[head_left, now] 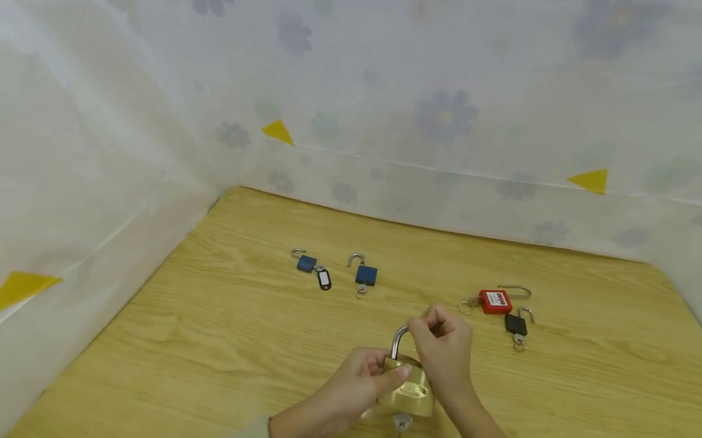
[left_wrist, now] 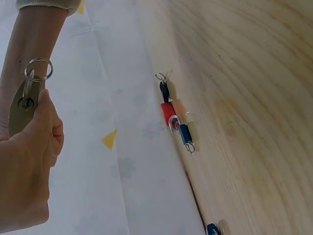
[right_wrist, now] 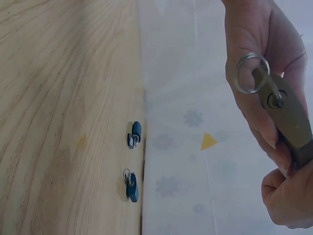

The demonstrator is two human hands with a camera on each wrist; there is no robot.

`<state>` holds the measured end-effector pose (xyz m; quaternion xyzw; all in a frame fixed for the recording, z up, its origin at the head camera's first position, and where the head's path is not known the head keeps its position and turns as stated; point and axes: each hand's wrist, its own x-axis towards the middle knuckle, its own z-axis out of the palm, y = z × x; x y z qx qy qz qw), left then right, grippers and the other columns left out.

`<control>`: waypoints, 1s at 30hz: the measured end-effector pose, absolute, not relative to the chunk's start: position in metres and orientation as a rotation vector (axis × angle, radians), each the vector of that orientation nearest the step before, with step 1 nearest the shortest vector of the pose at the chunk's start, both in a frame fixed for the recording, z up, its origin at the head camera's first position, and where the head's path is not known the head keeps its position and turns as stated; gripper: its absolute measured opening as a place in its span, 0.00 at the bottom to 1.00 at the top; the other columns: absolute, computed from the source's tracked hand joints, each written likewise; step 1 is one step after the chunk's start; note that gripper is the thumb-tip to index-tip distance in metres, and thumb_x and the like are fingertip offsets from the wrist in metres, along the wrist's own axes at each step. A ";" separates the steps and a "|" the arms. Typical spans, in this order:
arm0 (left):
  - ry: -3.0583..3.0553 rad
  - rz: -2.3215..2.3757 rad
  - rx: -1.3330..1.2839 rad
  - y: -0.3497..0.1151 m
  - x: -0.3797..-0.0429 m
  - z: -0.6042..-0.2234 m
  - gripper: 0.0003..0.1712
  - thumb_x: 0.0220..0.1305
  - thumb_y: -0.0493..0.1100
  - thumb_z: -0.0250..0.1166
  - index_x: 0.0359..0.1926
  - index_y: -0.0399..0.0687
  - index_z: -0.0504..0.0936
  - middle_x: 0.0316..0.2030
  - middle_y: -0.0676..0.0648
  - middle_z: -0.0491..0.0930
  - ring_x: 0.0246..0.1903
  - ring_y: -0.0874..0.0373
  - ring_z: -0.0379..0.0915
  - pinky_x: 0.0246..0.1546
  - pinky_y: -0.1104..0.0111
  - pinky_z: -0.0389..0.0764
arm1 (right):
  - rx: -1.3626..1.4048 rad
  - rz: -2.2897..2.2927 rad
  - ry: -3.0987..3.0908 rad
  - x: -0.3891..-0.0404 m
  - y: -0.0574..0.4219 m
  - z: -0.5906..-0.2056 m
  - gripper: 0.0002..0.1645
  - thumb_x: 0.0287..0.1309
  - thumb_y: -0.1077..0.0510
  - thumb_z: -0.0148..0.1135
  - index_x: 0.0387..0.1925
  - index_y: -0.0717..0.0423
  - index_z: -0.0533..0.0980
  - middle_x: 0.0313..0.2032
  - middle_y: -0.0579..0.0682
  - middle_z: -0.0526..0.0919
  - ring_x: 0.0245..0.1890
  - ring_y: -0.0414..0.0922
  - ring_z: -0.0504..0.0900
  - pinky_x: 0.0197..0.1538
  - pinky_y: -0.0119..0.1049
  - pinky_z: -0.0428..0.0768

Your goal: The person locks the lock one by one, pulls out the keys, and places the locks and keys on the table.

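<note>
A large brass padlock (head_left: 414, 403) is held up over the table in front of me. My left hand (head_left: 359, 385) grips its body, with the thumb across the front face. At the top, my right hand (head_left: 449, 354) pinches the steel shackle (head_left: 396, 343), whose right end is hidden behind the fingers; whether it is locked cannot be told. A key (head_left: 402, 423) sits in the keyhole on the padlock's underside. In the right wrist view a split ring (right_wrist: 239, 78) hangs from that key.
Beyond my hands on the wooden table (head_left: 215, 347) lie a blue padlock (head_left: 306, 263) with a black tag (head_left: 324, 279), another blue padlock (head_left: 366, 275), a red padlock (head_left: 496, 302) and a black padlock (head_left: 516, 325). Their shackles are raised. White patterned sheeting (head_left: 364, 92) encloses the table.
</note>
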<state>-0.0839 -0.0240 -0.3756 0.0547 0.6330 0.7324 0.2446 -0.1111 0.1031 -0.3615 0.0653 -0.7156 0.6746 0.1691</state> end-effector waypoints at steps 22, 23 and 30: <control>1.658 2.067 0.183 -0.024 -0.092 -0.377 0.19 0.63 0.38 0.59 0.51 0.28 0.74 0.34 0.47 0.84 0.26 0.70 0.73 0.30 0.80 0.75 | 0.035 1.970 -2.088 -0.107 0.136 -0.364 0.12 0.63 0.64 0.53 0.24 0.53 0.75 0.18 0.41 0.73 0.15 0.33 0.65 0.15 0.26 0.65; 1.669 2.075 0.169 -0.024 -0.093 -0.376 0.20 0.63 0.39 0.59 0.51 0.27 0.74 0.35 0.45 0.84 0.28 0.69 0.75 0.33 0.79 0.77 | 0.042 1.937 -2.122 -0.104 0.139 -0.367 0.12 0.64 0.64 0.51 0.25 0.55 0.74 0.18 0.41 0.73 0.14 0.33 0.63 0.13 0.27 0.63; 1.643 2.121 0.115 -0.025 -0.103 -0.373 0.19 0.64 0.37 0.57 0.47 0.22 0.72 0.26 0.57 0.80 0.27 0.69 0.74 0.34 0.79 0.78 | 0.180 1.908 -2.422 -0.073 0.153 -0.398 0.20 0.71 0.61 0.39 0.30 0.68 0.75 0.22 0.40 0.77 0.15 0.37 0.70 0.19 0.31 0.74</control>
